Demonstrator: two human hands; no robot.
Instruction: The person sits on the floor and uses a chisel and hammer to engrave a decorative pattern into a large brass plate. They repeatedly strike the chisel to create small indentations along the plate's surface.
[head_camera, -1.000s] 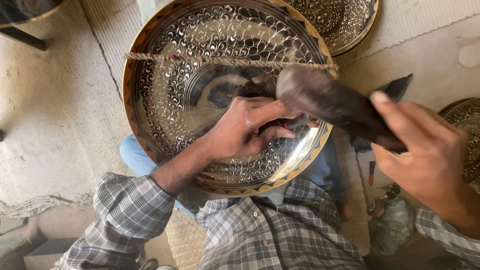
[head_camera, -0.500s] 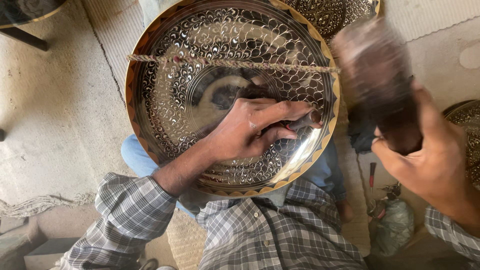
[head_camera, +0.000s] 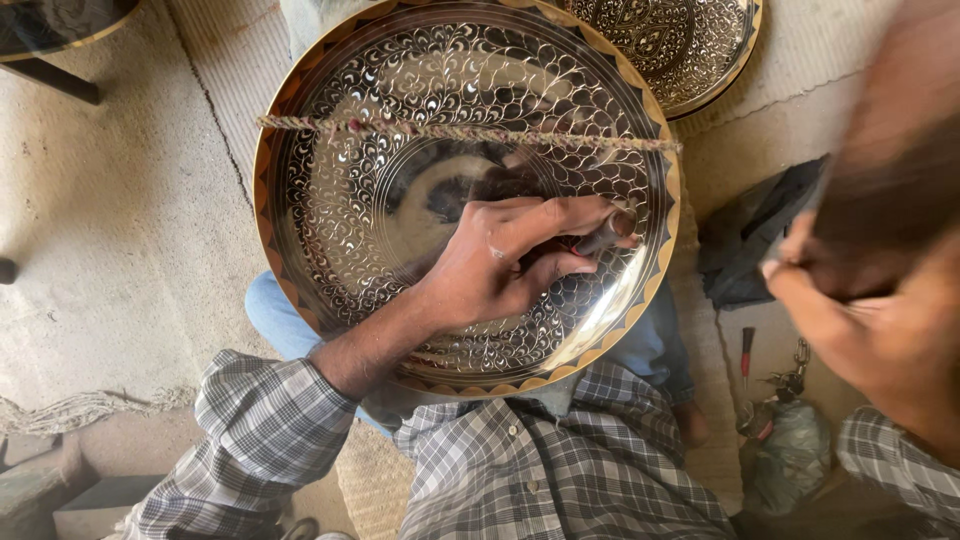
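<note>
A large round brass plate (head_camera: 285, 150) with a fine engraved scale pattern rests on my lap. A twisted rope (head_camera: 450, 132) stretches across its upper part. My left hand (head_camera: 495, 270) lies on the plate's right half, fingers closed around a thin dark chisel (head_camera: 602, 238) with its tip against the metal. My right hand (head_camera: 870, 335) is raised at the right edge, close to the camera and blurred. It grips a dark wooden mallet (head_camera: 895, 170), well above the plate.
A second engraved plate (head_camera: 690, 50) lies at the top right. A dark cloth (head_camera: 750, 250), a red-handled tool (head_camera: 746, 350) and a greenish bag (head_camera: 790, 455) sit on the floor to the right. A dark table edge (head_camera: 50, 25) shows at the top left.
The mallet rested over my left hand on the plate; my right hand has swung it up and to the right, toward the camera. My left hand has kept the chisel in place.
</note>
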